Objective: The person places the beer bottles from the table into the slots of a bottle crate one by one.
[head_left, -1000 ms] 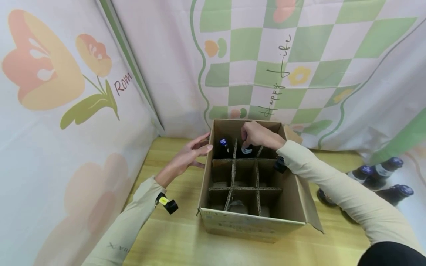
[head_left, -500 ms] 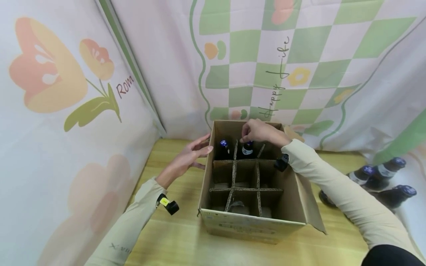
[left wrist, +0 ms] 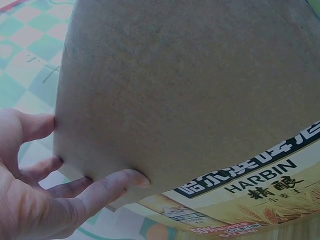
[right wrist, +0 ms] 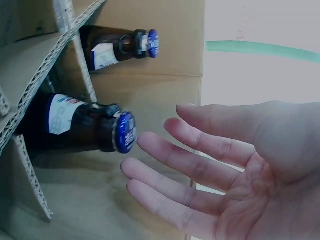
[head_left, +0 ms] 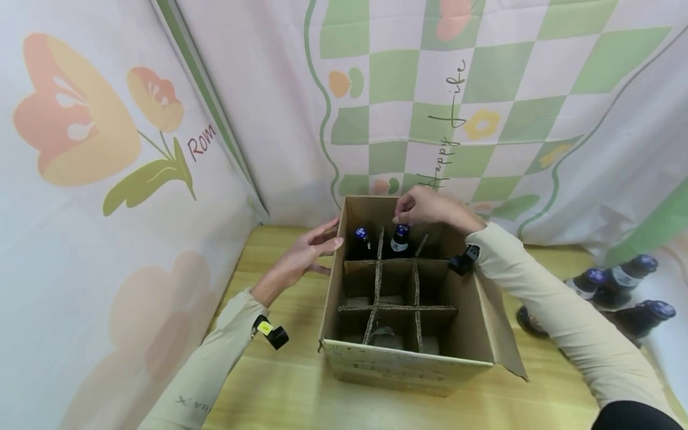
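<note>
A cardboard box [head_left: 408,373] with dividers stands on the table, printed HARBIN on its side in the left wrist view. Two dark beer bottles with blue caps stand in its back row: one bottle [head_left: 361,242] in the left corner, another bottle [right wrist: 75,122] in the middle compartment. My right hand [head_left: 427,206] is just above the middle bottle; in the right wrist view its fingers are spread loosely beside the cap, holding nothing. My left hand [head_left: 301,254] touches the box's left side with spread fingers [left wrist: 107,187].
More dark bottles [head_left: 626,278] stand at the table's right, partly behind my right sleeve. A box flap [head_left: 502,331] sticks out on the right side. Cardboard dividers [head_left: 398,307] split the box into compartments. A printed curtain [head_left: 392,77] hangs behind the wooden table [head_left: 285,370].
My right hand has let go of the middle bottle's neck and risen up and to the right, showing its cap and label. My left hand has stayed at the box's side.
</note>
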The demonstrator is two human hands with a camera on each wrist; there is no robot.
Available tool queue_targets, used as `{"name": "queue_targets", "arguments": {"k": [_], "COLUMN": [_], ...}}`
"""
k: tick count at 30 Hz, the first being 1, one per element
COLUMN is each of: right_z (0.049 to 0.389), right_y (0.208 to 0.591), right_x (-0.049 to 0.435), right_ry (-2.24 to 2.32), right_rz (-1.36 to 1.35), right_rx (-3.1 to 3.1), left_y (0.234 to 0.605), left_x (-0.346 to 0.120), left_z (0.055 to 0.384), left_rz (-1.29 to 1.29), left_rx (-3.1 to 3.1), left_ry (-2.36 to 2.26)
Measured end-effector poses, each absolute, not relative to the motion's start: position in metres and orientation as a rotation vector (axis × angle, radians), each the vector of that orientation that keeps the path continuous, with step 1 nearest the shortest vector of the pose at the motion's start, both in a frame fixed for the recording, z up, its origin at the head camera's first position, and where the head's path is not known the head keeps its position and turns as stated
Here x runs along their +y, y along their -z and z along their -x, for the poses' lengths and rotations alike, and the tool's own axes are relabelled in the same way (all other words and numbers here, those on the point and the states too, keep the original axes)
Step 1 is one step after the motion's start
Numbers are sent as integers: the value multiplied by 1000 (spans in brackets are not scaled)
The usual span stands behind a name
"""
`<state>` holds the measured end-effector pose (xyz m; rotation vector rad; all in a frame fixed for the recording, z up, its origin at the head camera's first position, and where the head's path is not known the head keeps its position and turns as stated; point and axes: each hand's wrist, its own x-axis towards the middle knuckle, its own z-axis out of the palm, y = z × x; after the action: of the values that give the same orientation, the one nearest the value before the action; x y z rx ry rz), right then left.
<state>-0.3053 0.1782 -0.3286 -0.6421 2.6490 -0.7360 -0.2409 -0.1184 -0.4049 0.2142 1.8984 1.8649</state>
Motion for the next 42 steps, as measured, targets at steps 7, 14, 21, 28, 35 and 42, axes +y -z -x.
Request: {"name": "queue_targets", "arguments": {"k": [7,14,21,28,35,42], "right_z": [300,293,285,279,267,253], "right_y": [321,311,306,303,305,317], "right_x": [181,188,208,230,248,269], "right_ry": [757,836,854,895,992,1041], "right_rz": [642,692,721,655,522,469], "right_rx": [2625,2641,2711,2766,2848,2905], "left_y": [409,410,410,410,409,410], "left_x": [-115,-114,-110,-110,-116,-120], "left_z": [240,241,244,246,244,238], "left_rz": [-182,-177,-214,-227,-242,-230], "left_rx": [1885,1888,1891,1888,1891,1907], "left_ry": [-1856,-1866,-1857,-1864,-1872,-1888]}}
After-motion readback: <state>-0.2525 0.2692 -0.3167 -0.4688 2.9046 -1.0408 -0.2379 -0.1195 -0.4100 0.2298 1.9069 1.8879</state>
